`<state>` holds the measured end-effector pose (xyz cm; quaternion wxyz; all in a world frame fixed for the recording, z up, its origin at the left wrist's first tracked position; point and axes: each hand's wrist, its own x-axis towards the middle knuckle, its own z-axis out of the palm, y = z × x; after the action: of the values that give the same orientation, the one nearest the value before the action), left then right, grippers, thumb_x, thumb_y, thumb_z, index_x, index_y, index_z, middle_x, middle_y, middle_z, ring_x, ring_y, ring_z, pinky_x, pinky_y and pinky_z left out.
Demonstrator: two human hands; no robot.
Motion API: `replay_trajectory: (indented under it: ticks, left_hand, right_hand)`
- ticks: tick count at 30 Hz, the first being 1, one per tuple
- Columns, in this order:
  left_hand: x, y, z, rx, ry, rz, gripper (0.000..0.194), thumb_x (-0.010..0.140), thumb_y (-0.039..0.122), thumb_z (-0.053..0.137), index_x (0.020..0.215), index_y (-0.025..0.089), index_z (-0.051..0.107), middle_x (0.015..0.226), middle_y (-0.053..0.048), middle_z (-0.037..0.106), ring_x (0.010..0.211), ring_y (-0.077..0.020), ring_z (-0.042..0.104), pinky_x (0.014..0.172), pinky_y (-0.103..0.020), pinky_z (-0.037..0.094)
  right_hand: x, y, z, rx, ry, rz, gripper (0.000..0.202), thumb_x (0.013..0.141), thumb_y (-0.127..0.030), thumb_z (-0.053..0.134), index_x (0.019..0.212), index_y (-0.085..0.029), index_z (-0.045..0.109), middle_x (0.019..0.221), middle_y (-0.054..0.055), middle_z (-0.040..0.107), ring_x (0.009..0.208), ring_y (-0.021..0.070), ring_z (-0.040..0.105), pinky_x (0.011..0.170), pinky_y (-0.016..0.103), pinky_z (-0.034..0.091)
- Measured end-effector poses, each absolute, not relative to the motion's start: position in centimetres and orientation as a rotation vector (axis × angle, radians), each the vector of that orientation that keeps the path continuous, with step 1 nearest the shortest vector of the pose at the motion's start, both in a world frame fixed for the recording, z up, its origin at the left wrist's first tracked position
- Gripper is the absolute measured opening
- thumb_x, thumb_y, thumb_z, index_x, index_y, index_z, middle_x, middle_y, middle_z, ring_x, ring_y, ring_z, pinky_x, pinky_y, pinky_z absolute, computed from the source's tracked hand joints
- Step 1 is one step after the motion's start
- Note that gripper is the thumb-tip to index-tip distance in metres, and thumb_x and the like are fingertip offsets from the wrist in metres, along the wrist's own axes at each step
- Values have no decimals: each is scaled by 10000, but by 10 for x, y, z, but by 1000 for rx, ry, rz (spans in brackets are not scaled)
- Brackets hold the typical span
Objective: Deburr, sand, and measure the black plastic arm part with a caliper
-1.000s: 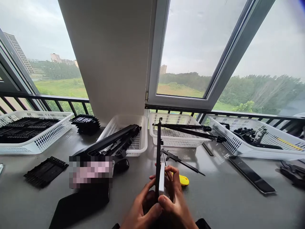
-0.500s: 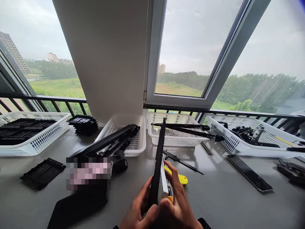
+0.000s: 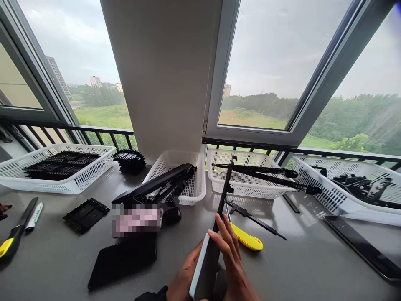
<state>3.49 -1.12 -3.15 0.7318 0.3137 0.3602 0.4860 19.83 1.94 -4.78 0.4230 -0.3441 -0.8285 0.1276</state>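
Now the long black strip (image 3: 219,221) is tilted toward 1 o'clock instead of held upright as before, clasped low by left hand (image 3: 184,278) and right hand (image 3: 232,261), both wrapped around it, above the grey table (image 3: 297,267), yellow cutter (image 3: 247,240) just beyond.

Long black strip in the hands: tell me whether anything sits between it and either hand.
Nothing visible does. The left hand and right hand both grip the long black strip directly at its lower end.
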Motion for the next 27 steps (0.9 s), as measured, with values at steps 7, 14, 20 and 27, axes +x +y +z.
replay_trajectory:
  ticks: [7,14,20,27]
  left_hand:
    - [28,-16,-32,796,963,1037,718,874,763,678,1318,214,802,1233,-123,788,1177,-373,667,1049,-462,517]
    - [18,-21,-46,1123,1008,1009,390,917,509,768,1175,233,866,1161,-131,812,1256,-393,634,1182,-464,429]
    - [14,-18,-51,960,1014,999,553,966,619,637,1303,214,803,1320,-125,769,1292,-371,621,1143,-437,453]
    - [29,-9,-30,719,929,979,539,766,704,823,897,181,831,773,-54,737,788,-248,652,755,-330,536]
  right_hand:
    - [201,19,-36,-888,-1957,212,1005,898,-733,732,1653,-197,344,1711,214,406,1644,491,183,1192,736,415]
    - [202,17,-48,-848,-2074,77,793,976,-351,728,1667,-270,347,1656,151,519,1606,440,343,1208,703,418]
    - [208,22,-43,-887,-2031,115,1139,775,-712,860,1659,-210,346,1706,213,416,1626,528,211,1165,766,427]
    - [198,17,-45,-853,-2064,115,1128,788,-768,808,1644,-190,356,1659,222,491,1607,490,307,1204,701,424]
